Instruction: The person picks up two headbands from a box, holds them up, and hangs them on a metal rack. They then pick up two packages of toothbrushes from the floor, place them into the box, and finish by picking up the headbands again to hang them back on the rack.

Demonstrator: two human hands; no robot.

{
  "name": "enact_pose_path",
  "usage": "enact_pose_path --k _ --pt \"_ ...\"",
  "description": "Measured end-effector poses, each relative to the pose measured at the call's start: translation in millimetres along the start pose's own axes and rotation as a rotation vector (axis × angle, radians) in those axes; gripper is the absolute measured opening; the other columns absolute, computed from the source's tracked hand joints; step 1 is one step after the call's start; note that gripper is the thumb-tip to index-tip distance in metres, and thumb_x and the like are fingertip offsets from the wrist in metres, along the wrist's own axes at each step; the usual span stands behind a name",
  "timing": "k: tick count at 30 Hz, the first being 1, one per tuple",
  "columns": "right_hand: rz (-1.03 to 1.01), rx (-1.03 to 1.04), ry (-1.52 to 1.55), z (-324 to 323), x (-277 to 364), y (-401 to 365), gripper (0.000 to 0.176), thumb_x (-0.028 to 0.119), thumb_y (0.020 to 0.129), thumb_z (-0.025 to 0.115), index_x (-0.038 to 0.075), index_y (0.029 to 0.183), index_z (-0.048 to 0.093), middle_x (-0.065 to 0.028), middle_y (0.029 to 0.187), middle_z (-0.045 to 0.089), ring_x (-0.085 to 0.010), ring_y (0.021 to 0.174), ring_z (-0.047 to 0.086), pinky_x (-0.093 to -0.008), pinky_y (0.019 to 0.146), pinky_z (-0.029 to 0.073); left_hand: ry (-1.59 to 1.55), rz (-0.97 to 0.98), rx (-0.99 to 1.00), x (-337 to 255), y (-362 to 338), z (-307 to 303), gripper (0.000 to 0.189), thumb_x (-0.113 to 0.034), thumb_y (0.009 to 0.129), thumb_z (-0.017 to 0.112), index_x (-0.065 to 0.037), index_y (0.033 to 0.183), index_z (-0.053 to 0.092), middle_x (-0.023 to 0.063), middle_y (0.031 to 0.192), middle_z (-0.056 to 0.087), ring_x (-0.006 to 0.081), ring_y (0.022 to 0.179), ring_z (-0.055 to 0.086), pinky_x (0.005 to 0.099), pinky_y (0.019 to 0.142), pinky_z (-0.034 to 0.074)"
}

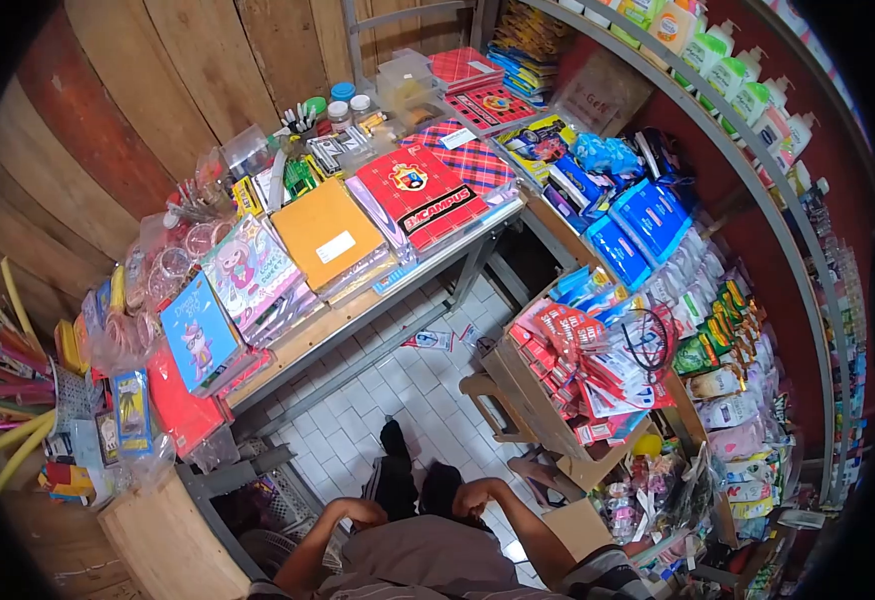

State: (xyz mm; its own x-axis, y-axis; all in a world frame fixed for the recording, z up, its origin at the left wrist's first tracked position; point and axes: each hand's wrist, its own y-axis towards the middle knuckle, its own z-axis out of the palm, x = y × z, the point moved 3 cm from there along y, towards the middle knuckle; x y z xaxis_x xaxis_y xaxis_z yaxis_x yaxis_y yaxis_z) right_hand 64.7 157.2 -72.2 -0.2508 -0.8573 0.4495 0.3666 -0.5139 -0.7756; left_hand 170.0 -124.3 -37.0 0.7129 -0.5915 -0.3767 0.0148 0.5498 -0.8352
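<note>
My left hand (362,512) is low in the head view, against the front of my body near the thigh, with its fingers turned inward and mostly hidden. On the other side, my right hand (473,495) rests at my hip with its fingers curled down; whether anything is in it does not show. Beyond both hands, a wooden table (303,345) carries stacked notebooks: a red one (438,190), an orange-brown one (328,235), a pink illustrated one (248,262) and a blue one (196,335). Neither hand touches them.
A box of red and white packets (568,350) stands at the right, beside blue packs (648,225) and hanging sachets. Bottles (748,100) line a curved shelf rail. Colourful sticks (18,370) fill a basket at the left. White tiled floor (348,420) lies below.
</note>
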Motion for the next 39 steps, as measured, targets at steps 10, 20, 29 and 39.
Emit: enact_pose_path --k 10,20,29,39 --pt "-0.151 0.171 -0.064 -123 -4 105 0.026 0.034 0.087 0.065 0.008 0.089 0.070 -0.0048 0.080 0.068 -0.0091 0.061 0.058 -0.0249 0.047 0.043 0.481 -0.092 -0.081 -82 110 -187 0.034 -0.037 0.088 0.064 -0.005 0.102 0.062 0.0132 0.090 0.067 0.0272 0.080 0.065 0.0392 0.067 0.051" --pt "-0.317 -1.164 0.065 -470 -103 328 0.036 0.043 0.087 0.061 0.007 0.084 0.068 -0.0105 0.068 0.066 -0.0231 0.054 0.062 -0.0384 0.054 0.053 1.044 0.273 -0.811 -139 349 -448 0.047 -0.041 0.089 0.062 -0.007 0.120 0.058 0.0204 0.111 0.066 0.0356 0.108 0.062 0.0462 0.091 0.049" --pt "-0.130 -1.557 -0.526 -599 -80 393 0.063 0.028 0.078 0.075 0.008 0.130 0.046 -0.0214 0.135 0.048 -0.0411 0.123 0.048 -0.0529 0.091 0.046 0.882 0.358 -0.869 -136 309 -466 0.053 -0.043 0.094 0.056 -0.009 0.134 0.051 0.0199 0.117 0.064 0.0362 0.113 0.059 0.0437 0.096 0.046" --pt "0.277 -1.483 -1.044 -625 -94 427 0.083 0.038 0.081 0.074 0.015 0.148 0.031 -0.0269 0.138 0.045 -0.0371 0.114 0.055 -0.0470 0.082 0.051 0.889 0.277 -0.883 -144 293 -471 0.057 -0.043 0.093 0.057 -0.005 0.135 0.050 0.0218 0.116 0.065 0.0372 0.113 0.059 0.0445 0.096 0.047"
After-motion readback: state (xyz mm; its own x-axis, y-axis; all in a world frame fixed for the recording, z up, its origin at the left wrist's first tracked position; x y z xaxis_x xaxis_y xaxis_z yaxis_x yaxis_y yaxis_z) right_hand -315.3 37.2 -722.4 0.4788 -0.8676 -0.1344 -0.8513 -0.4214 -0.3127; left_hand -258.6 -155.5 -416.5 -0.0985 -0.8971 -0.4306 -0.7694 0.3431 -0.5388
